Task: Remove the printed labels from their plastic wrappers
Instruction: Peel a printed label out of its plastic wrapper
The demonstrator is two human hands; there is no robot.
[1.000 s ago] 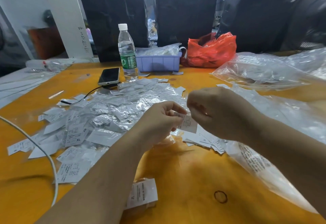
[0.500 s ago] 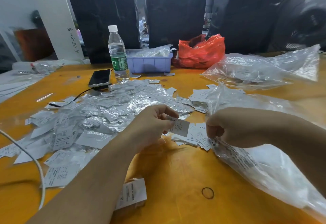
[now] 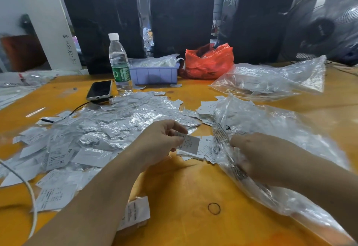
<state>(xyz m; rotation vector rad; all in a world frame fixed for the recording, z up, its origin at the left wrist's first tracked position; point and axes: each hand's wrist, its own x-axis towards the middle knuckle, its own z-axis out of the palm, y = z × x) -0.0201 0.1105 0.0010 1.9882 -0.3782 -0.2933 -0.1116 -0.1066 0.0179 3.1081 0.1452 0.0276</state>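
My left hand (image 3: 160,145) pinches a small white printed label (image 3: 188,143) between thumb and fingers above the orange table (image 3: 184,197). My right hand (image 3: 261,154) sits at the mouth of a large clear plastic bag (image 3: 280,125). Its fingers are curled under the film, and what they hold is hidden. A wide pile of labels in plastic wrappers (image 3: 96,129) covers the table to the left. Bare white labels (image 3: 206,149) lie stacked between my hands, and more bare labels (image 3: 207,108) lie further back.
A water bottle (image 3: 119,65), a phone (image 3: 99,89) on a cable, a blue tray (image 3: 155,73) and a red bag (image 3: 209,61) stand behind the pile. A second clear bag (image 3: 271,79) lies far right. A white cable (image 3: 31,197), a rubber band (image 3: 214,208) and one wrapped label (image 3: 135,212) lie near me.
My hands have parted. The right hand moved right and down to the big bag's mouth, while the left hand kept the label in nearly the same place.
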